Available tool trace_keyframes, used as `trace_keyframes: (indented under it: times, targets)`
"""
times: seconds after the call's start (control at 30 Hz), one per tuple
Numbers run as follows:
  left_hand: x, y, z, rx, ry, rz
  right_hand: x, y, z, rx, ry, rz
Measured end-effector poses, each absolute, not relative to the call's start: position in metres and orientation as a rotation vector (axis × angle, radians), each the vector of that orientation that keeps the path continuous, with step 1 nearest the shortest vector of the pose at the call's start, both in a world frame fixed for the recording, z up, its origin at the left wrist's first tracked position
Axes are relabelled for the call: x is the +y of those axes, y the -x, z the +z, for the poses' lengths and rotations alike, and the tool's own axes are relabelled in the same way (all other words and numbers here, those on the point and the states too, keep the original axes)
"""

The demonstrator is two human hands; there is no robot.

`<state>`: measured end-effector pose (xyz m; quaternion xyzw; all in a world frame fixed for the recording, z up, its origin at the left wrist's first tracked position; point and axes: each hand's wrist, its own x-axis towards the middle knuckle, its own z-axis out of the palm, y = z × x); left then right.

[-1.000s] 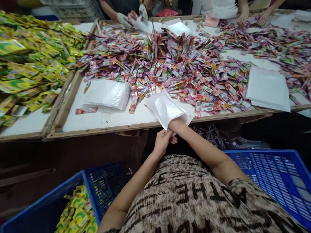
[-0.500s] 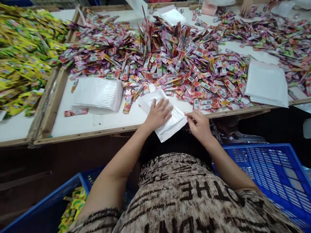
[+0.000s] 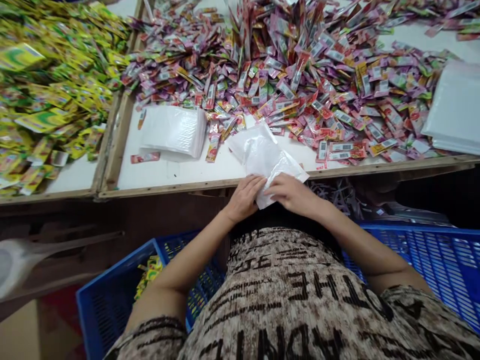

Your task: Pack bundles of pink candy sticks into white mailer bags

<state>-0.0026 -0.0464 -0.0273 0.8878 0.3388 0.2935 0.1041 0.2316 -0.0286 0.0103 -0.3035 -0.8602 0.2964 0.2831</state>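
A white bubble mailer [image 3: 262, 147] lies aslant over the table's front edge, its near corner hanging toward my body. My left hand [image 3: 244, 199] grips the near left side of the mailer, fingers together on top and the thumb hidden. On the near right part, my right hand [image 3: 294, 194] has its fingers bent in and pinching the mailer's surface. Just beyond the mailer spreads a heap of small pink and purple sachets [image 3: 296, 105]. To its left rests a stack of white bubble mailers [image 3: 168, 131].
Wooden rails [image 3: 172, 189] edge the table. Yellow-green packets [image 3: 56, 95] fill the left compartment. More white mailers [image 3: 455, 107] lie at the right. Below are a blue crate [image 3: 112, 295] with yellow packets and another blue crate [image 3: 423, 260] on the right.
My left hand has gone from lying spread on the mailer to its near left edge. My right hand has moved inward from the right corner. The view has tilted down.
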Motion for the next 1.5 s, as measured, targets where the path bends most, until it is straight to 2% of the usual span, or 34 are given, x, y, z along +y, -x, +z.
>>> trace_keyframes:
  times: [0.07, 0.17, 0.3, 0.37, 0.43, 0.53, 0.6, 0.73, 0.8, 0.87, 0.93, 1.03, 1.17, 1.3, 1.5]
  targets:
    - [-0.05, -0.006, -0.033, 1.131, -2.469, 1.056, -0.03, -0.207, 0.006, -2.355, 0.656, 0.84]
    - [-0.051, -0.012, -0.035, 1.154, -2.408, 1.09, -0.034, -0.205, 0.014, -2.123, 0.633, 0.977]
    - [-0.049, -0.01, -0.033, 1.12, -2.525, 1.055, -0.054, -0.282, 0.04, -1.546, 0.783, 1.266]
    - [-0.048, -0.009, -0.032, 1.14, -2.555, 1.05, -0.07, -0.334, 0.034, -1.234, 0.958, 1.133]
    - [-0.047, -0.01, -0.031, 1.145, -2.586, 1.039, -0.088, -0.379, 0.008, -1.098, 1.24, 0.933]
    - [-0.046, -0.01, -0.03, 1.115, -2.639, 1.005, -0.106, -0.413, -0.043, -1.204, 1.631, 0.846]
    - [-0.046, -0.008, -0.03, 1.102, -2.653, 0.94, -0.106, -0.41, -0.059, -1.343, 1.74, 0.806]
    - [-0.045, -0.003, -0.029, 1.102, -2.618, 0.88, -0.066, -0.359, -0.023, -1.438, 1.539, 0.628]
    - [-0.044, -0.001, -0.027, 1.057, -2.596, 0.905, -0.027, -0.32, 0.005, -1.463, 1.292, 0.93]
    - [-0.043, 0.0, -0.024, 1.037, -2.552, 0.938, 0.015, -0.285, 0.023, -1.533, 0.982, 1.527]
    - [-0.042, -0.001, -0.021, 1.141, -2.441, 1.02, 0.051, -0.262, 0.027, -1.554, 0.925, 1.926]
    - [-0.045, -0.005, -0.016, 1.411, -2.15, 1.167, 0.078, -0.26, 0.022, -1.575, 0.882, 2.148]
    - [-0.05, -0.011, -0.008, 1.619, -1.834, 1.18, 0.07, -0.276, 0.017, -1.776, 0.877, 1.969]
    - [-0.048, -0.015, -0.001, 1.809, -1.7, 1.19, 0.055, -0.262, 0.008, -1.558, 1.209, 1.589]
    - [-0.04, -0.014, 0.0, 2.031, -1.666, 1.162, 0.055, -0.23, -0.001, -1.498, 1.386, 1.158]
